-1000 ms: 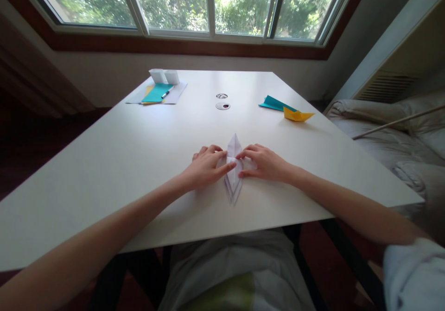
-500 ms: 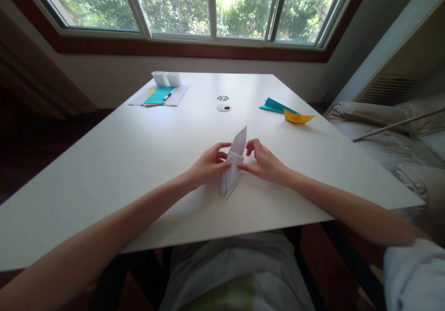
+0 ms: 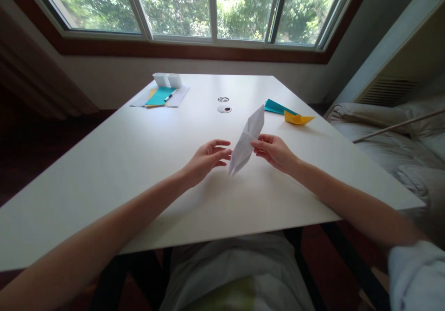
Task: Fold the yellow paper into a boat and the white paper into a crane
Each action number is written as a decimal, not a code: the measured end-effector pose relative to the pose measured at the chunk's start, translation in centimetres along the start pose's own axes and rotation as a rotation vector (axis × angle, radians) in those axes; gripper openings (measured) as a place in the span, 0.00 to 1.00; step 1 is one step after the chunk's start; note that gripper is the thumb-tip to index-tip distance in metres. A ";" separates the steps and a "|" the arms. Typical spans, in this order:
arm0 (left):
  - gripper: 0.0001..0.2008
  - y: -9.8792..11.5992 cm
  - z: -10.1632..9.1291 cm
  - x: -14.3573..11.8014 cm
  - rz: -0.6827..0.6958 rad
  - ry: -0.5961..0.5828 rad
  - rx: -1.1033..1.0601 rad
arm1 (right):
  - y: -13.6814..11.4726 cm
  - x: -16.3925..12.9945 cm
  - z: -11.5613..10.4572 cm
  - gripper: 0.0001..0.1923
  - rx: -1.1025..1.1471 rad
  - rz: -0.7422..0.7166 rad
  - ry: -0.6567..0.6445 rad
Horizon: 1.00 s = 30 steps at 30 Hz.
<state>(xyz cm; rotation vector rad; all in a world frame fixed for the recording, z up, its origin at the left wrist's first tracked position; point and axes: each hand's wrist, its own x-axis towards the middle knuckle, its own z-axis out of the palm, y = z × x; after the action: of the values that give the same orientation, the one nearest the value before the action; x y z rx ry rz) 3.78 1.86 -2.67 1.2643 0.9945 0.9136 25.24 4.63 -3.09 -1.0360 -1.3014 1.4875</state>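
Note:
A folded white paper [image 3: 247, 137], long and pointed at its upper end, is held tilted above the white table. My right hand [image 3: 276, 152] pinches its right edge between thumb and fingers. On the other side, my left hand [image 3: 208, 160] has its fingers apart close to the paper's lower left edge; whether a fingertip touches it I cannot tell. Beyond my right hand lie a yellow paper boat [image 3: 298, 118] and a folded teal paper [image 3: 278, 107], whose left end is partly behind the white paper.
At the table's far left are white paper sheets [image 3: 183, 97], a teal sheet [image 3: 160, 96], a pen [image 3: 169, 96] and two small white paper boxes [image 3: 167, 80]. Two round fittings [image 3: 224, 109] sit in the table top [image 3: 139, 162]. A padded seat [image 3: 361, 121] stands at the right.
The folded white paper has been lifted and turned, moving up and to the right in my right hand. My left hand has loosened its hold on it.

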 end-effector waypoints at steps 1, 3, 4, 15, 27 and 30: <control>0.20 -0.2 -0.2 0.1 0.033 0.017 0.068 | 0.0 0.2 -0.4 0.13 -0.020 -0.088 0.073; 0.19 -0.5 -0.5 0.2 0.146 0.049 0.278 | 0.1 0.4 -1.1 0.11 -0.148 -0.339 0.178; 0.19 -0.7 -0.6 0.1 0.217 0.066 0.404 | 0.1 0.3 -1.3 0.10 -0.261 -0.470 0.210; 0.08 -0.9 -0.7 -0.4 0.760 -0.133 1.195 | 1.2 -0.7 -0.2 0.08 -1.064 -0.846 -0.343; 0.10 -1.6 -0.9 0.2 0.642 -0.190 1.162 | 0.7 -0.8 -0.5 0.12 -1.160 -0.724 -0.476; 0.10 -1.6 -0.8 0.4 0.567 -0.126 1.083 | 0.8 -0.6 -0.2 0.11 -1.118 -0.697 -0.416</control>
<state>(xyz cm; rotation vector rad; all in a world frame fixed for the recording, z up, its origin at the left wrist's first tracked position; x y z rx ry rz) 3.17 2.32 -4.33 2.5764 1.0727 0.6728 25.53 4.04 -3.90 -0.7340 -2.5805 0.3606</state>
